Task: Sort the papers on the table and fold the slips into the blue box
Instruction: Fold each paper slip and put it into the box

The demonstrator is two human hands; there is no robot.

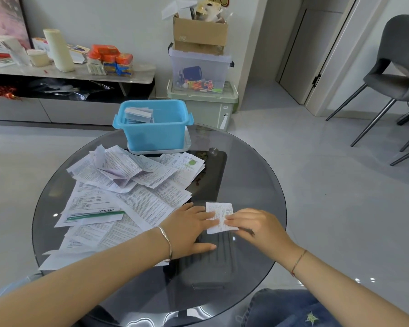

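A small white printed slip [220, 215] lies flat on the round glass table [257, 185], near its front right. My left hand [189, 228] presses on the slip's left edge with straight fingers. From the right, the fingertips of my right hand [255, 228] press on the same slip. A loose heap of printed papers [125, 192] covers the left half of the table. The blue box [155, 128] stands on a white lid at the table's far side, with several folded slips [138, 115] inside at its left.
A dark ribbed case [213, 265] shows under the glass below my hands. Stacked storage bins and a cardboard box [200, 34] stand behind the table. A low cabinet with packets runs along the left wall. A grey chair [397, 74] stands at the right.
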